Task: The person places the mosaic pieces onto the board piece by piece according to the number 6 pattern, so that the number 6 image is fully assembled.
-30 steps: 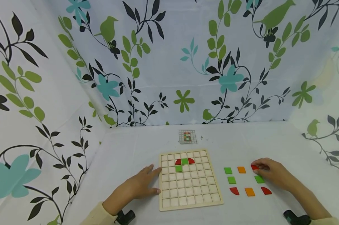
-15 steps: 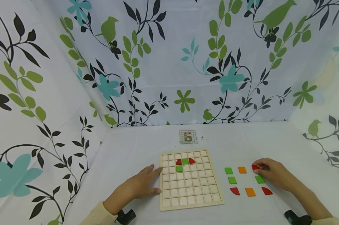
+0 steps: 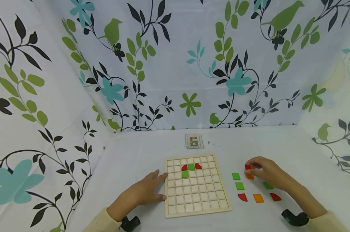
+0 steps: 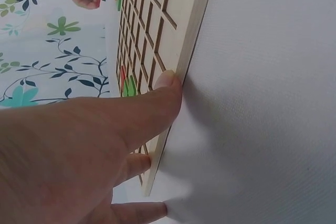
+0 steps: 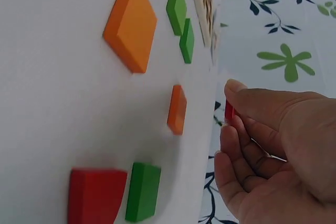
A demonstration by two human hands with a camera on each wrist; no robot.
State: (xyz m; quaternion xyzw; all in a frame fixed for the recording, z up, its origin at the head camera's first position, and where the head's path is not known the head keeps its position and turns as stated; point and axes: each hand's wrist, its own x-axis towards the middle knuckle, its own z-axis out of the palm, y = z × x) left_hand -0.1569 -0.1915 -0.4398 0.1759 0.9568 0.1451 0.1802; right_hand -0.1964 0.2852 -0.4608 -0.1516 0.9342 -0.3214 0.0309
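Note:
My right hand (image 3: 266, 170) pinches a red quarter-round tile (image 5: 229, 109) between thumb and fingertips, lifted above the table. In the head view it overlaps an orange square tile (image 3: 251, 177). With fingers spread, my left hand (image 3: 143, 189) rests at the left edge of the wooden grid board (image 3: 196, 197); its thumb (image 4: 167, 85) presses on the rim. Near the board's top sit a red rounded tile (image 3: 184, 167), a green square (image 3: 191, 166), another red rounded tile (image 3: 198, 166), and a green square (image 3: 185, 174) below the first.
Right of the board lie green squares (image 3: 239, 186), a red rounded tile (image 3: 242, 197), an orange square (image 3: 258, 198) and another red tile (image 3: 275, 197). One green square (image 3: 268, 186) is partly behind my right hand. A small gridded pattern card (image 3: 194, 141) lies beyond the board.
My right hand has lifted the red tile from the far right of the loose tiles and carried it left, over the orange square. The left hand and board have stayed put.

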